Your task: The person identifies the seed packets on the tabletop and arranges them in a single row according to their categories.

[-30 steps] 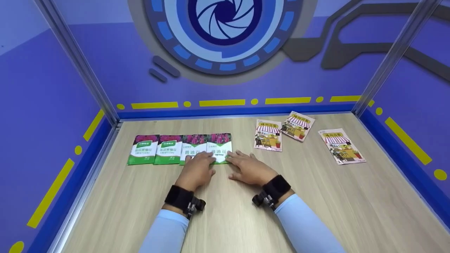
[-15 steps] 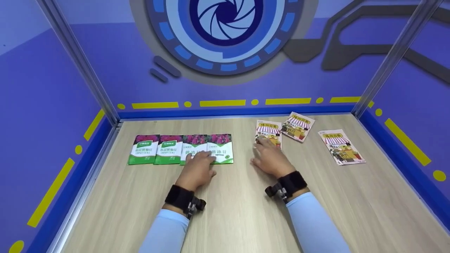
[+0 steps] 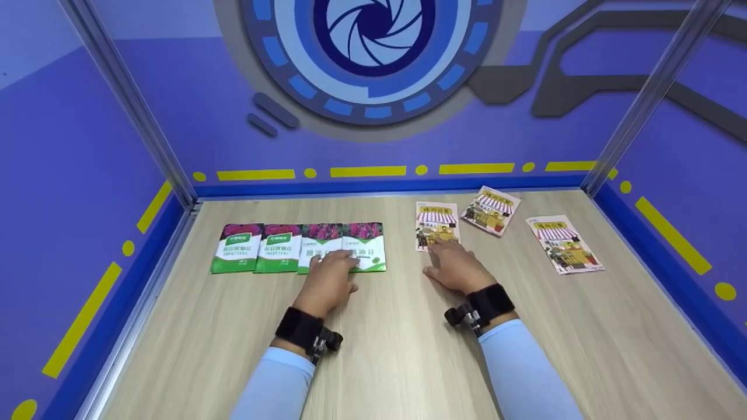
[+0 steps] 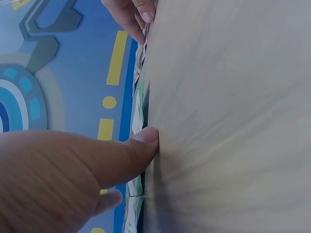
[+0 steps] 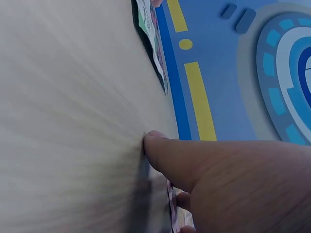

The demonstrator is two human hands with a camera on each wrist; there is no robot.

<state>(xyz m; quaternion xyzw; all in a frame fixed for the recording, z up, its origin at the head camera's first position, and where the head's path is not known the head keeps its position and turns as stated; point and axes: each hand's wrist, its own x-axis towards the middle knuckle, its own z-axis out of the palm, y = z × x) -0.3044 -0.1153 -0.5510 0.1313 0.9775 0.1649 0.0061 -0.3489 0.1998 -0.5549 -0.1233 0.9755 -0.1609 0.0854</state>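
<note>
Blue-purple walls [image 3: 187, 105] around wood-grain bench [image 3: 373, 361]
Head view: four green-white packets [image 3: 280, 251] side by side, left hand [image 3: 328, 283] lying over right-hand pair, grip relaxed; right hand [image 3: 459, 268] on lower part of pink packet [image 3: 436, 223], grip relaxed; two other pink packets [image 3: 491, 211] farther right
Left wrist view: left thumb [image 4: 121, 158] beside green-white packet edges
Right wrist view: right thumb [image 5: 177, 160] tip at bench

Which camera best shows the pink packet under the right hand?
Head view: the pink packet shows its front, partly covered by the right hand. The right wrist view shows only a sliver; the left wrist view, thin edges I can't tell apart.
</note>
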